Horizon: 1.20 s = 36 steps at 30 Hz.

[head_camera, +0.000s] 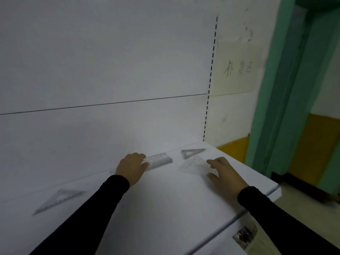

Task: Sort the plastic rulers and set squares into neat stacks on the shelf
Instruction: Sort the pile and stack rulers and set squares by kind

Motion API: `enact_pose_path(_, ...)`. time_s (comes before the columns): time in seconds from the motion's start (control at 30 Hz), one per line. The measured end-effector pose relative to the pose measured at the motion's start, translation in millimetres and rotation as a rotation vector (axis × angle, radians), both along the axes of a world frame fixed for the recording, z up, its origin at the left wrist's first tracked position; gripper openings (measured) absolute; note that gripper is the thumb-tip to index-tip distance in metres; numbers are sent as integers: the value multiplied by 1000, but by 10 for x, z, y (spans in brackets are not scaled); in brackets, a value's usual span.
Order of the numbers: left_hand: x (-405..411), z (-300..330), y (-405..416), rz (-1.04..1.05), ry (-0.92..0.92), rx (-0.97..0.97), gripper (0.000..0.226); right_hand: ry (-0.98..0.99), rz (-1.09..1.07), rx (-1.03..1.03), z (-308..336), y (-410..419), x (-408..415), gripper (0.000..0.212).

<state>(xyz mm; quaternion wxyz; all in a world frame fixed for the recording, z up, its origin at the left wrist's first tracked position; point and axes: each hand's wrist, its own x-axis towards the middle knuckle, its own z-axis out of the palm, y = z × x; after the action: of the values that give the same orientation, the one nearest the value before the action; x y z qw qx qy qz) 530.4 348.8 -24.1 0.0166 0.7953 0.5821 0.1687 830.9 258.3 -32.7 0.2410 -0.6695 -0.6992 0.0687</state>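
On the white shelf [156, 199], my left hand [131, 167] grips the left end of a stack of clear straight rulers [159, 160] near the back wall. My right hand [225, 174] holds a clear set square [196, 165] by its right side, thumb below and fingers on top. Another clear set square [191, 153] lies flat behind it by the back panel. A long clear set square stack [58, 200] rests on the shelf at the far left, apart from both hands.
The shelf's white back panel [103, 70] rises behind the objects, with a slotted upright [209, 85] at its right. A paper sign [237, 69] hangs on the wall. A green door frame [287, 89] stands right. The shelf's right edge [274, 188] drops off.
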Motion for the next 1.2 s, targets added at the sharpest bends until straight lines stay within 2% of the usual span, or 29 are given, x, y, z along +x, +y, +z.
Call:
enact_pose_path(0.1,88,-87,224,-2,28,-44,36,-5,11,-12,-38,253,73,48)
enact_pose_path(0.27,186,-149,348,14,36,-145,56,-16,79,-19,-81,661,190,48)
enact_pose_path(0.47,222,-180,349,21,25,-125,44,-8,225,6,-72,1236,306,47)
enact_pose_path(0.6,337,-123,266,117,30,-145,42,-48,375,-1,-12,1549,439,46)
enact_pose_path(0.73,497,-69,104,227,62,-129,59,-74,485,-51,12,1815,638,47)
enact_pose_path(0.8,582,-83,-16,296,49,-75,56,-62,547,-82,0,1938,718,47)
enact_pose_path(0.97,739,-260,-403,457,-62,31,66,-175,702,-75,-32,2164,795,30)
enact_pose_path(1.1,851,-336,-610,575,-58,24,67,-164,737,-48,-54,2229,798,27)
enact_pose_path(1.2,951,-289,-692,577,-5,-41,87,-180,768,-52,-112,2281,864,23)
